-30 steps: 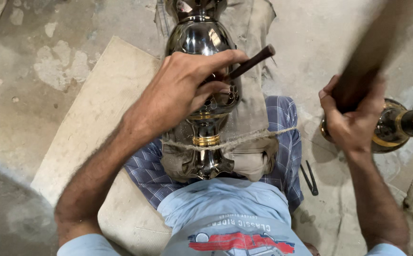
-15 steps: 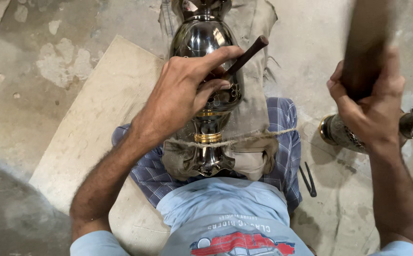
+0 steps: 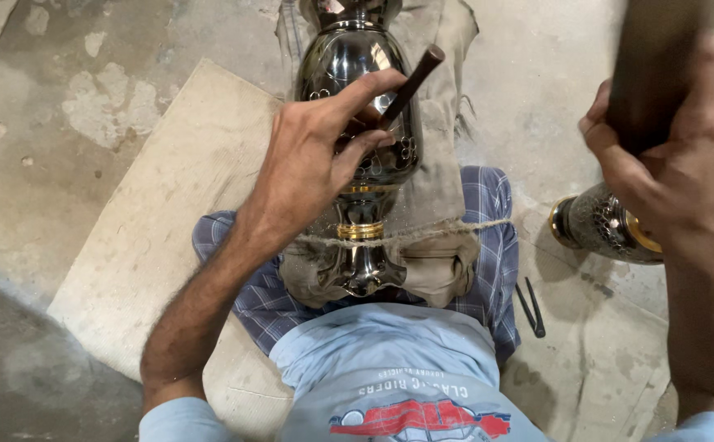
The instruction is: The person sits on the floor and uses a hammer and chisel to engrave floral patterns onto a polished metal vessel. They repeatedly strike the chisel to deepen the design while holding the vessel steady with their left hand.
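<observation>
A dark, shiny metal vase [image 3: 349, 74] lies lengthwise on a cloth pad [image 3: 443, 164] over my lap, tied down with a thin cord [image 3: 431, 232]. My left hand [image 3: 316, 155] rests on the vase and pinches a thin dark chisel [image 3: 410, 82] that slants against the metal. My right hand [image 3: 664, 155] is raised at the upper right, shut on a thick dark wooden mallet [image 3: 656, 57], blurred and well apart from the chisel.
A second engraved vase [image 3: 603, 225] lies on the concrete floor at the right. Two thin dark tools [image 3: 530, 307] lie beside my leg. A pale board [image 3: 160, 221] lies under me on the left.
My right hand has lifted the mallet higher and nearer to the camera. The left hand and chisel have stayed on the vase.
</observation>
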